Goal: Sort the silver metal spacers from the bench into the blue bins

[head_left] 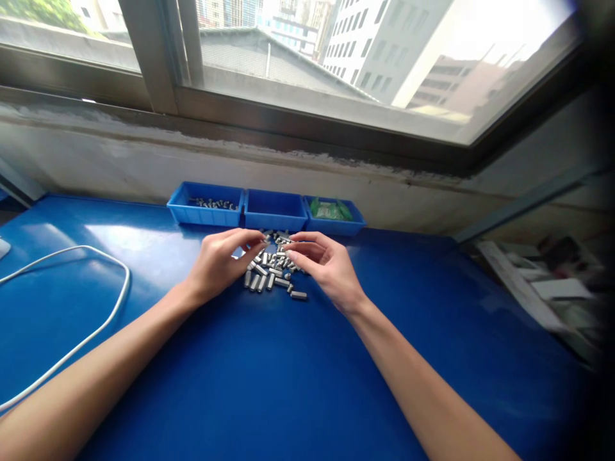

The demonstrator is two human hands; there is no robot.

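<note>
A loose pile of small silvery metal pieces (275, 261), many like short hexagonal standoffs, lies on the blue tabletop between my hands. My left hand (218, 259) is over the pile's left side, thumb and forefinger closed together around a small metal piece (267, 239) at their tips. From the right, my right hand (331, 266) reaches over the pile with fingers curled toward the thumb. What lies between those fingertips is too small to make out. One metal standoff (298, 295) rests at the near right edge of the pile.
Behind the pile stand three joined blue bins: the left bin (180, 208) holds small metal parts, the middle bin (273, 219) looks empty, the right bin (331, 226) contains a green-edged plastic bag (331, 210). A white cable (122, 288) curves across the left. A window rises behind.
</note>
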